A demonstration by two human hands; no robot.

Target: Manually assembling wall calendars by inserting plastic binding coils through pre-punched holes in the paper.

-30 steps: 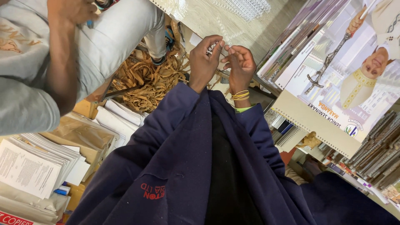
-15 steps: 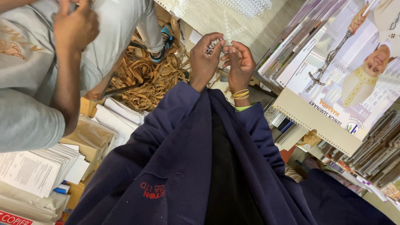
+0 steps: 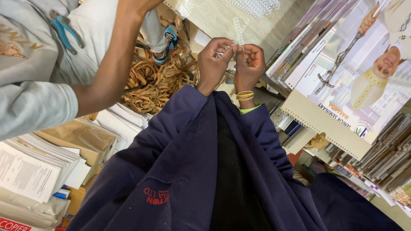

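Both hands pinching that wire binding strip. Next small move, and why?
Probably slide the left hand a little further out along the wire binding strip to steady it. Both hands pinch only its lower end: the right hand grips beside the left, and most of the strip stands free and unsupported above the fingertips, so it looks likely to flex.

Thin bright metal wire binding coil point(image 3: 236, 32); glossy paper calendar point(image 3: 342, 81); matt navy cloth sleeves point(image 3: 180, 128); curled brown paper strips point(image 3: 154, 81).
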